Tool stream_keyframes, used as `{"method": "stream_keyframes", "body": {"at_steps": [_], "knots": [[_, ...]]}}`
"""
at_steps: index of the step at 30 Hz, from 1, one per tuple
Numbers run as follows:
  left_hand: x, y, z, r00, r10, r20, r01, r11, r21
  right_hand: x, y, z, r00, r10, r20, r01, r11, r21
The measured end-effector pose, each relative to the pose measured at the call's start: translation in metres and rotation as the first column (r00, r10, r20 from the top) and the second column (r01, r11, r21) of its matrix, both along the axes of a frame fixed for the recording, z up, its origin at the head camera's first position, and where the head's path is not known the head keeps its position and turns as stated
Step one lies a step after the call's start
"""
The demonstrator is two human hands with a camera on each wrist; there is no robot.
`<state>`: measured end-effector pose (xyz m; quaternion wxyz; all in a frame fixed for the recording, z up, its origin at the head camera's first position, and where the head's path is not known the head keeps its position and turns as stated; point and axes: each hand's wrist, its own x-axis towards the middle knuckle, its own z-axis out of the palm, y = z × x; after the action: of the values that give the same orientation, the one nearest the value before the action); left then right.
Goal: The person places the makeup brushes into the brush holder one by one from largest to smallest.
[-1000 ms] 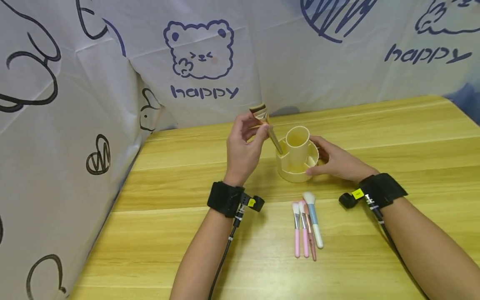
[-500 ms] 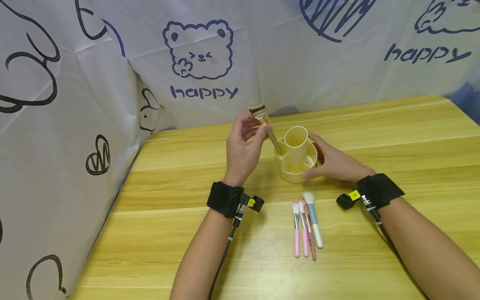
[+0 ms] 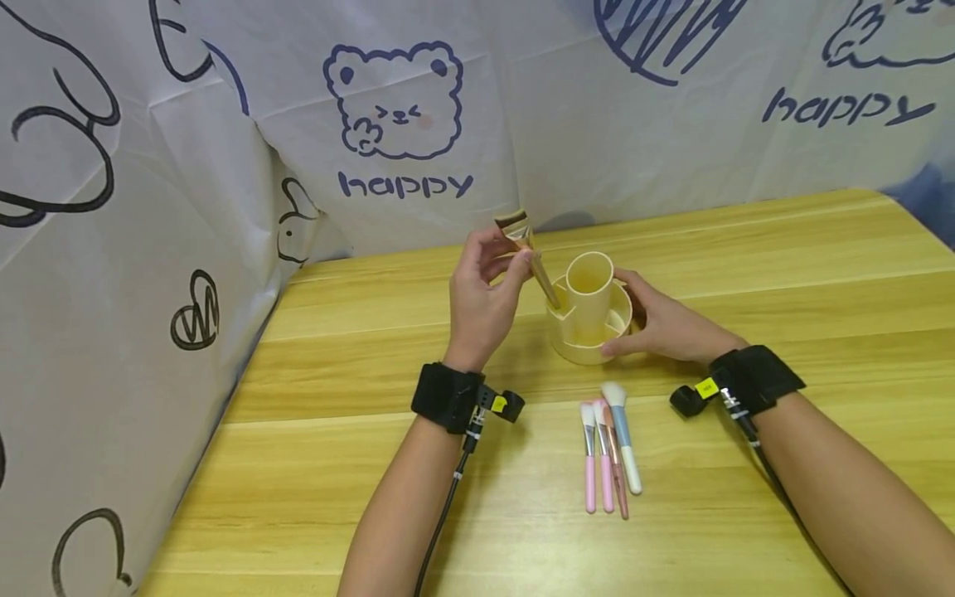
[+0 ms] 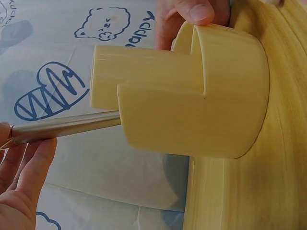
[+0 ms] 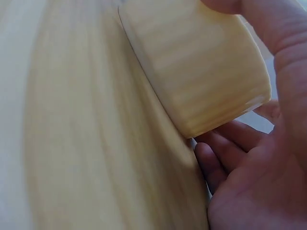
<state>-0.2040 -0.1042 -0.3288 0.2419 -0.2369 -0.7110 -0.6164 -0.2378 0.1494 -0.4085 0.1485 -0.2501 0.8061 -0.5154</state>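
- One left hand [image 3: 485, 294]: we are seeing its thumb and fingers pinching a gold brush [image 3: 544, 280] near the flat head; the handle is leaning at a tilt, its end sitting inside the left side of the cream holder [image 3: 585, 355].
- One cream holder: it is standing upright on the wood-grain table [image 3: 336, 464]; a tall tube [image 3: 593, 311] is rising from its middle, partitioned compartments running around it.
- One right hand [image 3: 675, 325]: it is gripping the holder from the right, thumb pressing the front wall, fingers curling behind.
- Four items lying side by side on the near side of the holder, bristles pointing toward it; we are listing a pink brush [image 3: 590, 481], a second pink brush [image 3: 608, 485], a rose brush [image 3: 620, 489] and a blue-and-white brush [image 3: 627, 439].
- Two bands: a left wrist band [image 3: 443, 396] and a right wrist band [image 3: 757, 379], each trailing a cable.
- One white cloth [image 3: 522, 108] hanging behind, showing a bear drawing [image 3: 403, 99].
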Motion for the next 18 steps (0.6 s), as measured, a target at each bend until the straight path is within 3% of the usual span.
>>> {"method": "stream_keyframes", "body": {"at_steps": [5, 10, 18], "knots": [[0.0, 0.0, -0.001, 1.0, -0.001, 0.012, 0.001, 1.0, 0.004, 0.001, 0.001, 0.001, 1.0, -0.006, -0.011, 0.006, 1.0, 0.019], [0.001, 0.001, 0.001, 1.0, -0.001, 0.023, 0.001, 1.0, 0.0, 0.001, 0.0, 0.004, 0.999, 0.038, -0.008, -0.039, 0.999, -0.027], [0.017, 0.007, 0.018, 0.999, 0.006, 0.05, -0.006, 1.0, -0.007, 0.002, -0.002, 0.004, 0.999, -0.005, -0.034, 0.007, 0.998, 0.067]]}}
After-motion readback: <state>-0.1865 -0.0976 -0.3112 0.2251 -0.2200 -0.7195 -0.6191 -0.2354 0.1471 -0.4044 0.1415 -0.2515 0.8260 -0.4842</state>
